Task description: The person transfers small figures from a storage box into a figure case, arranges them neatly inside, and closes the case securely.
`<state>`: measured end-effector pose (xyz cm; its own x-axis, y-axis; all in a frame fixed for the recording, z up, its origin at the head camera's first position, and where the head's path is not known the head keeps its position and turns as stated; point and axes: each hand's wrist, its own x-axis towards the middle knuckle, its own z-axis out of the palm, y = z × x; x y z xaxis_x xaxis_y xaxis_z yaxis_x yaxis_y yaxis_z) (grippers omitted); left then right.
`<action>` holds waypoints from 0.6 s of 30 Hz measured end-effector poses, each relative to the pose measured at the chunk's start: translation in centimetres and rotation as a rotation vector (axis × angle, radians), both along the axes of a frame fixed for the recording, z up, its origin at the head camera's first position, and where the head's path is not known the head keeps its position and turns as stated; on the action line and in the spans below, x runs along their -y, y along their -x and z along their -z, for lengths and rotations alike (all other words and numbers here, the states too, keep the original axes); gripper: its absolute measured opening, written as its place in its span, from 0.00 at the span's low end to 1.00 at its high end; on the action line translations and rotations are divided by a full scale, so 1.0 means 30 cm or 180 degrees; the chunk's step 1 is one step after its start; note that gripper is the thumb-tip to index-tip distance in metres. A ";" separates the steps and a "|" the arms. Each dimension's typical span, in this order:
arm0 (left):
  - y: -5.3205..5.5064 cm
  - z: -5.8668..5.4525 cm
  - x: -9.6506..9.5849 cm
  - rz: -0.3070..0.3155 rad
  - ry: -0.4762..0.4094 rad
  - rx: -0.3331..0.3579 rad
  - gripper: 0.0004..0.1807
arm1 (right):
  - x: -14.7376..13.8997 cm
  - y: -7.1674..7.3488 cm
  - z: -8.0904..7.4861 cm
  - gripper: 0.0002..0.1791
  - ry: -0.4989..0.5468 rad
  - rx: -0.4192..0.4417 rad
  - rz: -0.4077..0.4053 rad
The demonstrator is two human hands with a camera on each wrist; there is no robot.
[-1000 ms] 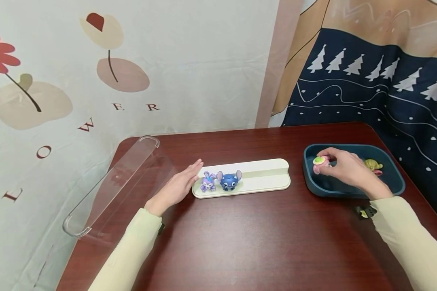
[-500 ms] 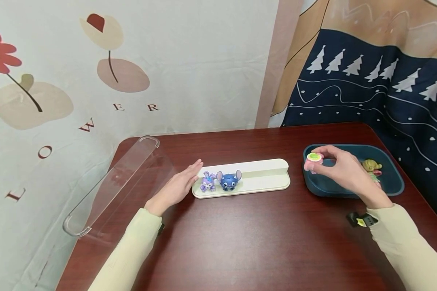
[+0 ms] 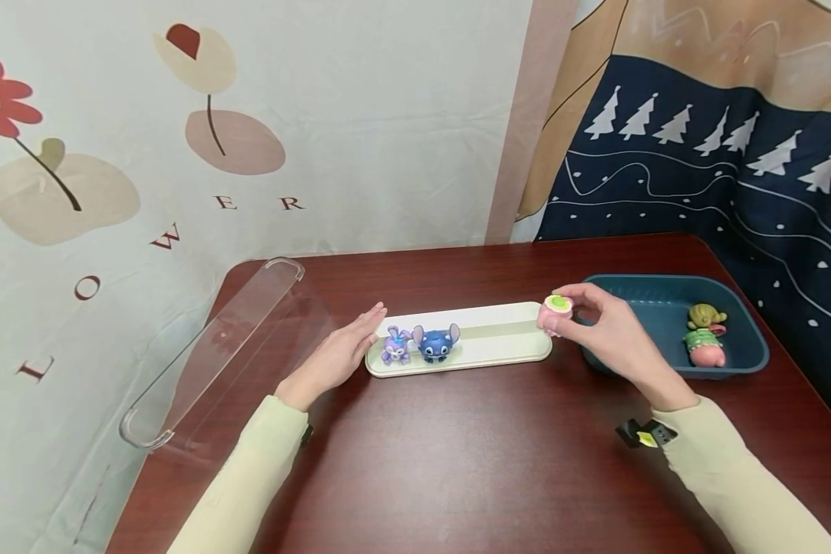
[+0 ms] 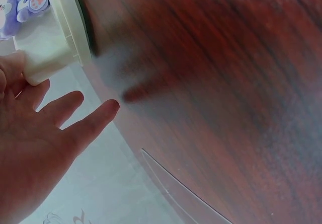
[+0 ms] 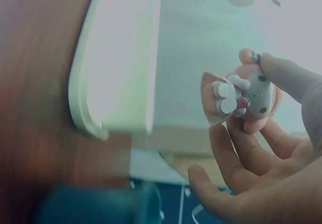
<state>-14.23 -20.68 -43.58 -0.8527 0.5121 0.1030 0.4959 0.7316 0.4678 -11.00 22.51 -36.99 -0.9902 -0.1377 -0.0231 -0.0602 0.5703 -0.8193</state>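
Observation:
My right hand (image 3: 612, 338) pinches a small pink figurine (image 3: 554, 312) just above the right end of a cream display base (image 3: 505, 346). Seen in the right wrist view, the pink figurine (image 5: 251, 93) has a white face and is gripped between thumb and fingers. My left hand (image 3: 332, 354) lies with straight fingers against the base's left end. In the left wrist view its fingers are at the corner of the base (image 4: 50, 63). On the base's lower step, at the left, a purple rabbit-like figurine (image 3: 396, 348) stands beside a blue big-eared figurine (image 3: 436, 346).
A dark teal bin (image 3: 654, 296) at the right holds a yellowish figurine (image 3: 703, 315) and a pink-and-green figurine (image 3: 706, 350). On the left lies a clear plastic cover (image 3: 215, 354), near the edge of the brown table (image 3: 457, 454). Printed cloths hang behind.
My right hand has lifted the pink figurine out of the teal bin and carried it left to the base's right end. The left hand has stayed in place.

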 end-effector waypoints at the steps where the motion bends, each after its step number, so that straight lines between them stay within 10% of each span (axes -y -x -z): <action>1: 0.000 -0.001 0.000 -0.0005 0.0005 0.0009 0.30 | 0.017 0.000 0.007 0.35 0.0047 -0.0007 -0.0013; 18: -0.002 -0.004 0.000 -0.0013 0.0015 0.0031 0.30 | 0.253 0.010 0.168 0.29 0.0318 -0.0196 -0.0130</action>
